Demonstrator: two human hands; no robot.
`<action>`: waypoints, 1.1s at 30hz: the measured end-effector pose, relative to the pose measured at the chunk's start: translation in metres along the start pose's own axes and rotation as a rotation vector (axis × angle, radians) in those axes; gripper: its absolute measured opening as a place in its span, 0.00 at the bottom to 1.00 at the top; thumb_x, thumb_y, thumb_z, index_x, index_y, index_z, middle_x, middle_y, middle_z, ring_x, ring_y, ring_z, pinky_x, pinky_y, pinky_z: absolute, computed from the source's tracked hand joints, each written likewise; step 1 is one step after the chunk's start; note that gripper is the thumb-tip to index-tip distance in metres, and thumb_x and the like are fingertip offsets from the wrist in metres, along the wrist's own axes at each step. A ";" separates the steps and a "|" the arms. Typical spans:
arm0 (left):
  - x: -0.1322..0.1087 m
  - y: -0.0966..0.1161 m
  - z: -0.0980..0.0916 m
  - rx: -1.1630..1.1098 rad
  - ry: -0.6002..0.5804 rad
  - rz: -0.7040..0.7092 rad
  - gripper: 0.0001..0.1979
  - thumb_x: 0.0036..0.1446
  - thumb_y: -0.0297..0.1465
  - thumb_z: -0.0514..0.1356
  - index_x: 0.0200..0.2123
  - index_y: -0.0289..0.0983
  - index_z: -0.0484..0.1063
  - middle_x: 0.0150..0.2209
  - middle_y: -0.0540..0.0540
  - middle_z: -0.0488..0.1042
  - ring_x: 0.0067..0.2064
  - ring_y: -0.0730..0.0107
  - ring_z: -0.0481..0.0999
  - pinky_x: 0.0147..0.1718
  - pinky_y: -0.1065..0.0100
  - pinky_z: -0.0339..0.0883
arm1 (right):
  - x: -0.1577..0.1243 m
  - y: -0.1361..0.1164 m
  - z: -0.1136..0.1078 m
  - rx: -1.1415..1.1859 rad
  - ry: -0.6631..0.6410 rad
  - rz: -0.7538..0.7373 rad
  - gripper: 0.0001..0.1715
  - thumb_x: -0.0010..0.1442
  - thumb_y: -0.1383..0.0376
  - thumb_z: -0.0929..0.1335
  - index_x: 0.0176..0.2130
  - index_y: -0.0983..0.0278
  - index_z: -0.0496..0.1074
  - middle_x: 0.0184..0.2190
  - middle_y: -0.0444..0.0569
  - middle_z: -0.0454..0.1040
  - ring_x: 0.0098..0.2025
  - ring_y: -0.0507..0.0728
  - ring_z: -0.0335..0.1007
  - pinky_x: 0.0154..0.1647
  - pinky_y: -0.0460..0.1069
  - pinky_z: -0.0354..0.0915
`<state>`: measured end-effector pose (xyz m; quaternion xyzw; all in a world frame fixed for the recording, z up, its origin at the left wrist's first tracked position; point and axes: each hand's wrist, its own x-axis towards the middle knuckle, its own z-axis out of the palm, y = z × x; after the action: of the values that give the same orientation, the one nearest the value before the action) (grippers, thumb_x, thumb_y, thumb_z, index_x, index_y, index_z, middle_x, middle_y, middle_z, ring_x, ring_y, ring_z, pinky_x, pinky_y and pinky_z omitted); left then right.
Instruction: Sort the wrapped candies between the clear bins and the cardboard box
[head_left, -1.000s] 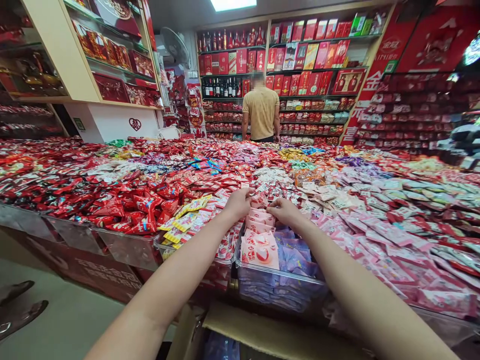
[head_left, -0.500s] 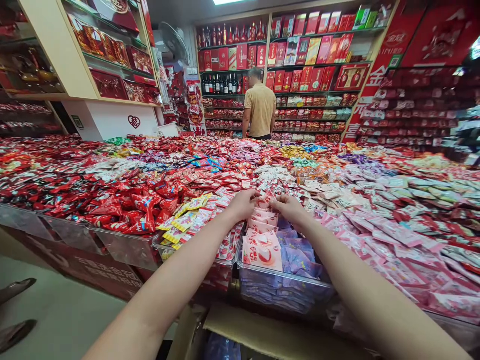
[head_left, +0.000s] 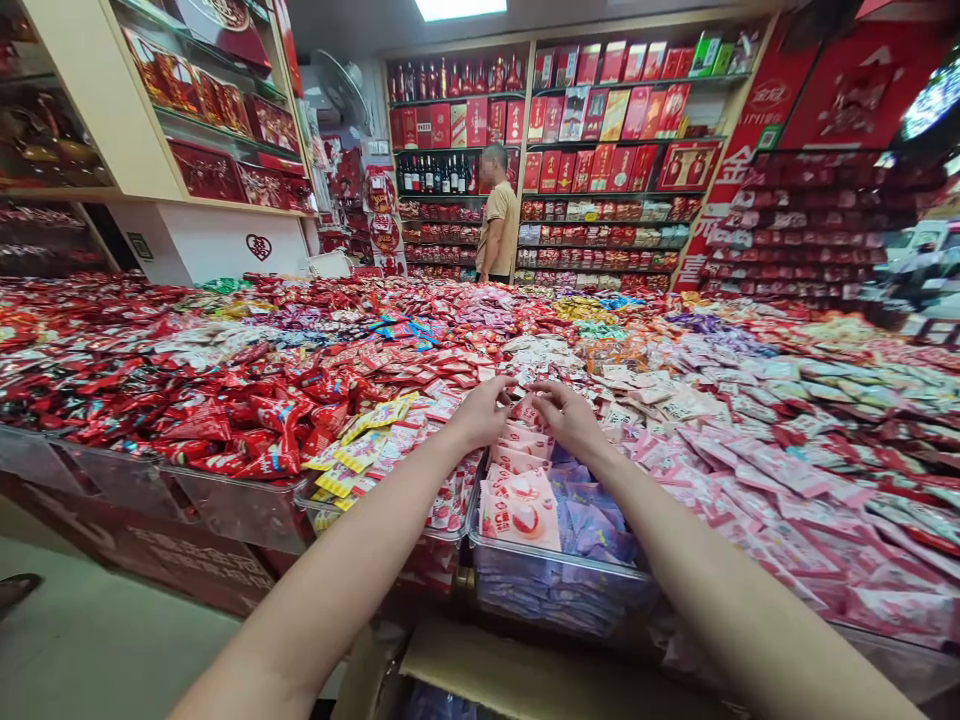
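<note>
Nearest the camera lies a brown cardboard box flap [head_left: 525, 665], just below the counter's edge. Above it stands a clear plastic bin [head_left: 555, 585], and its front wall shows purple foil packets [head_left: 592, 525] stacked inside. In the left part of the same bin lies a row of pink-and-white sweet packets printed with a red fruit [head_left: 521, 505], overlapped one behind another and running away from the person. Both bare forearms reach over the bin to the far end of that row. The left hand [head_left: 484, 412] has its fingers curled inward onto the farthest packets. The right hand [head_left: 568, 420] mirrors it just beside, and the fingertips of the two nearly meet over the row. The bent fingers hide the packets beneath, so it cannot be told whether either hand pinches a packet or only presses on it. Left of the left hand lie small yellow packets [head_left: 360, 445], and past them a heap of shiny red wrapped sweets [head_left: 240, 420]. Right of the right hand spread pale pink flat packets [head_left: 750, 465]. Farther back, beyond the spread of mixed sweets, a person in a tan short-sleeved shirt [head_left: 501, 225] stands before wall shelves of red gift boxes [head_left: 615, 110] and dark bottles [head_left: 431, 175].
</note>
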<state>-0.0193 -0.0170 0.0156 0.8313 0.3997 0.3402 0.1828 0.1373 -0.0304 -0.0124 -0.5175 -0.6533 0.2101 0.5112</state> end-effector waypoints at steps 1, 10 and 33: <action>0.000 0.000 0.000 0.004 0.024 0.013 0.23 0.47 0.19 0.52 0.49 0.31 0.63 0.42 0.42 0.70 0.41 0.71 0.70 0.42 0.69 0.64 | 0.000 0.000 0.002 0.064 -0.025 0.025 0.13 0.50 0.62 0.62 0.37 0.63 0.65 0.23 0.43 0.69 0.23 0.51 0.62 0.25 0.46 0.58; 0.001 -0.002 -0.002 0.111 -0.113 0.005 0.15 0.51 0.29 0.53 0.43 0.35 0.71 0.36 0.47 0.74 0.35 0.71 0.71 0.35 0.72 0.64 | -0.001 -0.010 0.007 0.240 -0.106 0.149 0.13 0.48 0.63 0.64 0.36 0.66 0.64 0.31 0.48 0.72 0.30 0.50 0.67 0.29 0.44 0.62; -0.002 0.003 -0.006 0.236 -0.042 -0.098 0.13 0.49 0.25 0.50 0.35 0.35 0.73 0.31 0.48 0.75 0.31 0.72 0.71 0.29 0.74 0.61 | -0.011 -0.041 -0.036 -0.297 -0.358 0.315 0.09 0.44 0.64 0.67 0.30 0.65 0.66 0.22 0.47 0.71 0.20 0.50 0.64 0.18 0.44 0.59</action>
<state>-0.0232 -0.0202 0.0208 0.8335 0.4730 0.2641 0.1086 0.1491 -0.0651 0.0296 -0.6367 -0.6683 0.2770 0.2670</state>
